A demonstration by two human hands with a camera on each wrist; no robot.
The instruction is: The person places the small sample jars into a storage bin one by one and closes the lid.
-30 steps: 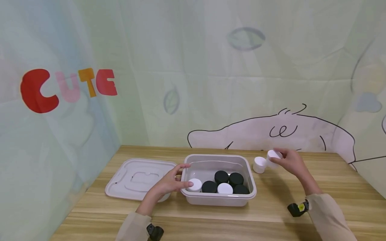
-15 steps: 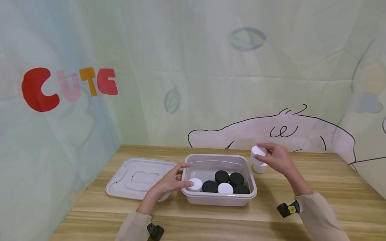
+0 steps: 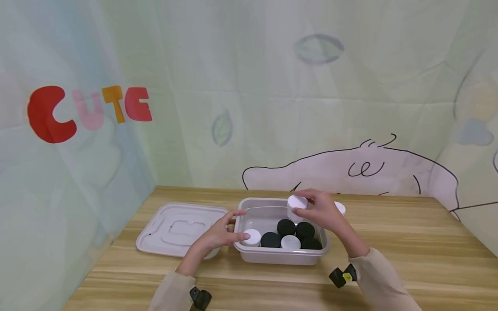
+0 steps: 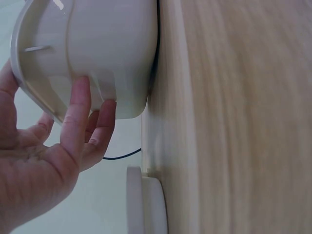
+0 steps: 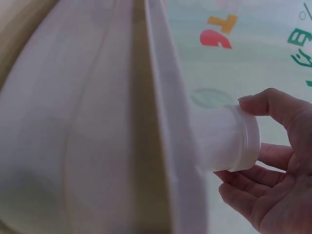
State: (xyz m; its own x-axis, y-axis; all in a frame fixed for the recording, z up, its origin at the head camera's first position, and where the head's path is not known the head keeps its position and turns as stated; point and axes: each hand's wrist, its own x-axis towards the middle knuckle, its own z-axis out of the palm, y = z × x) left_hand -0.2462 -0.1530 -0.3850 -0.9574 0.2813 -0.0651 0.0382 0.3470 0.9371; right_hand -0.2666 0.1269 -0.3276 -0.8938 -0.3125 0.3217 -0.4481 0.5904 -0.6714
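A small white jar (image 3: 297,204) with a white lid, held upright in fingertips above the grey plastic bin (image 3: 280,255), toward its 1 o'clock corner.

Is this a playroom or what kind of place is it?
Probably a small tabletop work corner, not surely a playroom: a wooden table, a cartoon cloth backdrop reading CUTE, and a plastic bin of little black and white jars.

The right hand (image 3: 324,212) half hides a white jar (image 3: 340,208).
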